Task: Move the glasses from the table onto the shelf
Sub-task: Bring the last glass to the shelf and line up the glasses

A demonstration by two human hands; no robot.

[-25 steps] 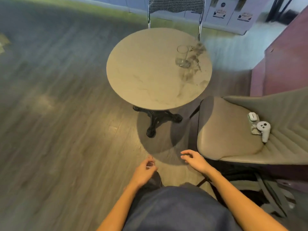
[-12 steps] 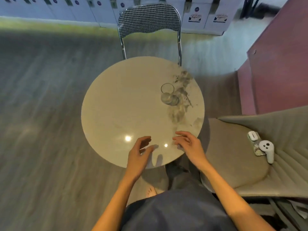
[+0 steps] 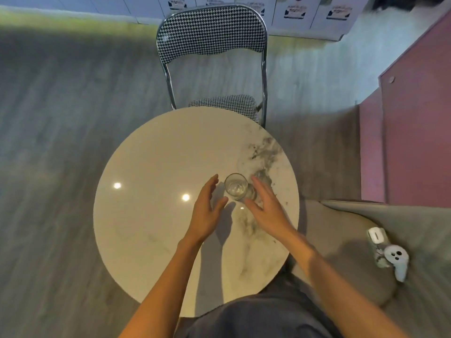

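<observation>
A clear empty glass (image 3: 235, 186) stands upright on the round marble table (image 3: 156, 191), right of its centre. My left hand (image 3: 206, 211) is just left of the glass with straight fingers, thumb near the glass base. My right hand (image 3: 266, 206) is just right of it, fingers stretched out flat. Both hands flank the glass; neither is curled round it. No shelf is in view.
A houndstooth folding chair (image 3: 212, 32) stands behind the table. A grey padded seat (image 3: 353, 240) at the right carries a white controller (image 3: 396, 261) and a small white device (image 3: 377, 236). A pink cabinet wall (image 3: 419, 118) rises at the far right. White lockers (image 3: 305, 11) line the back.
I have come right up to the table. Both hands have reached forward from the near edge to either side of the glass, with fingers straightened.
</observation>
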